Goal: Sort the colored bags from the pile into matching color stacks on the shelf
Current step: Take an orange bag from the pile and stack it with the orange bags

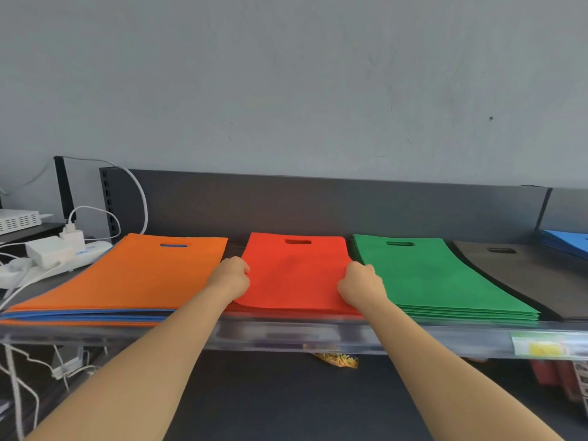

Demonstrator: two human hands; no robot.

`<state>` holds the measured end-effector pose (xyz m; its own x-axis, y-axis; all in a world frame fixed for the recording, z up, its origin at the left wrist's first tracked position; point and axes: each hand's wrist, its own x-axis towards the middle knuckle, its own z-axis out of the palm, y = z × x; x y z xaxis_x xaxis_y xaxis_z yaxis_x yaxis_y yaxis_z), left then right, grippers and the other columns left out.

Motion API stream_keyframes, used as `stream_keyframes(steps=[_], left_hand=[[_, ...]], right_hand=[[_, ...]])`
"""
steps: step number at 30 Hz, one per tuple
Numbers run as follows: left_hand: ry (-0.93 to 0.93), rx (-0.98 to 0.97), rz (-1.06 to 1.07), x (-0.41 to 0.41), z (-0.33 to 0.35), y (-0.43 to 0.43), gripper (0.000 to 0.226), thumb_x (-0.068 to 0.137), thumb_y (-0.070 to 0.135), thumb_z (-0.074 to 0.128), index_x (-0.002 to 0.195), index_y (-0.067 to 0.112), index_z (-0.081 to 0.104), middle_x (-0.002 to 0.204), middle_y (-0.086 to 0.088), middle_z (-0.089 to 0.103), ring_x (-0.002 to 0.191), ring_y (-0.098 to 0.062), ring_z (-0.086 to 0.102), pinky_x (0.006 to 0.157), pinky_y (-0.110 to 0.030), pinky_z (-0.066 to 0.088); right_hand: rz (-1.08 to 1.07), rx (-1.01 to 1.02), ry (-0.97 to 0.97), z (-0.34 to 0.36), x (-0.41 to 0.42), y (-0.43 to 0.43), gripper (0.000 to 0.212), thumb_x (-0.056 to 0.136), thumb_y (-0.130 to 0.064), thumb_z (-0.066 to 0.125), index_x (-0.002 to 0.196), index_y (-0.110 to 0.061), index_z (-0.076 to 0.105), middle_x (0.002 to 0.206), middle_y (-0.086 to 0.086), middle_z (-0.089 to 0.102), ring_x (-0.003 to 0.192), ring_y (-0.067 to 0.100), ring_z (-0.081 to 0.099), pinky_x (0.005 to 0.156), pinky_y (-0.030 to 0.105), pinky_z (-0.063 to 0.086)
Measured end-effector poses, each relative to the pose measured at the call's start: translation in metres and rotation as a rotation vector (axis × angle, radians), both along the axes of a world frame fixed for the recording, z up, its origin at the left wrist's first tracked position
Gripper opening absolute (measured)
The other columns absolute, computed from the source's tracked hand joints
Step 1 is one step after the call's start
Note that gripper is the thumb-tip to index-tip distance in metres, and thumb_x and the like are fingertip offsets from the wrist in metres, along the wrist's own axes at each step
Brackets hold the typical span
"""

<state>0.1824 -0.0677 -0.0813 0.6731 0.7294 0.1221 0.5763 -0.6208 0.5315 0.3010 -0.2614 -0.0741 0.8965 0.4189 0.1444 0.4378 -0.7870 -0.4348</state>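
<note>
A red bag (pixel 294 275) lies on top of the red stack in the middle of the shelf (pixel 350 337). My left hand (pixel 230 276) grips its left edge and my right hand (pixel 361 284) grips its right edge, fingers curled over the fabric. To the left sits a mixed pile (pixel 127 281) with an orange bag on top and blue and orange layers beneath. A green stack (pixel 432 278) lies just right of the red one, then a dark grey stack (pixel 534 275). A blue stack (pixel 569 241) shows at the far right edge.
A white power strip (pixel 63 256) with chargers and cables sits at the shelf's left end. The shelf has a dark back panel (pixel 318 205) and a clear plastic front rail with a yellow price label (pixel 544 345). A lower dark shelf lies beneath.
</note>
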Motion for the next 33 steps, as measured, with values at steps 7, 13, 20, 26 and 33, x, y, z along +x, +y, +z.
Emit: stream_keyframes(steps=[7,13,20,26,33], left_hand=[[0.041,0.027,-0.015,0.003,-0.013,0.007,0.046,0.092,-0.003,0.043,0.136,0.011,0.049,0.141,-0.011,0.045,0.128,-0.028,0.045,0.099,-0.033,0.041],[0.136,0.111,-0.009,0.009,-0.021,0.007,0.043,0.095,0.006,0.043,0.136,0.016,0.047,0.137,-0.008,0.05,0.123,-0.027,0.05,0.095,-0.035,0.046],[0.25,0.224,-0.018,0.009,-0.021,0.0,0.041,0.097,0.006,0.034,0.134,0.018,0.047,0.135,-0.01,0.049,0.119,-0.029,0.051,0.089,-0.037,0.047],[0.191,0.421,-0.07,-0.001,0.0,-0.016,0.033,0.101,0.028,0.033,0.12,0.019,0.059,0.124,-0.004,0.056,0.112,-0.027,0.053,0.086,-0.038,0.047],[0.129,0.593,-0.104,-0.043,0.014,-0.028,0.031,0.098,0.034,0.037,0.112,0.025,0.064,0.119,0.002,0.059,0.109,-0.021,0.054,0.086,-0.036,0.042]], right_hand=[[0.021,-0.03,0.098,-0.012,0.0,0.005,0.017,0.09,-0.012,0.042,0.102,-0.004,0.052,0.115,0.019,0.055,0.106,0.035,0.053,0.078,0.033,0.041],[-0.031,0.03,0.059,-0.021,-0.003,0.008,0.007,0.086,-0.013,0.042,0.085,-0.007,0.046,0.108,0.018,0.059,0.102,0.034,0.053,0.07,0.032,0.038],[-0.023,-0.079,0.021,-0.021,-0.004,0.003,0.034,0.091,-0.016,0.039,0.119,-0.003,0.053,0.126,0.021,0.051,0.118,0.035,0.044,0.08,0.035,0.038],[0.175,-0.101,-0.241,-0.011,-0.006,-0.003,0.036,0.099,-0.028,0.036,0.123,-0.006,0.052,0.136,0.016,0.042,0.124,0.036,0.04,0.093,0.041,0.041],[0.488,-0.036,-0.45,-0.008,-0.023,0.031,0.036,0.1,-0.03,0.037,0.127,-0.014,0.054,0.126,0.007,0.053,0.117,0.03,0.044,0.092,0.038,0.043]])
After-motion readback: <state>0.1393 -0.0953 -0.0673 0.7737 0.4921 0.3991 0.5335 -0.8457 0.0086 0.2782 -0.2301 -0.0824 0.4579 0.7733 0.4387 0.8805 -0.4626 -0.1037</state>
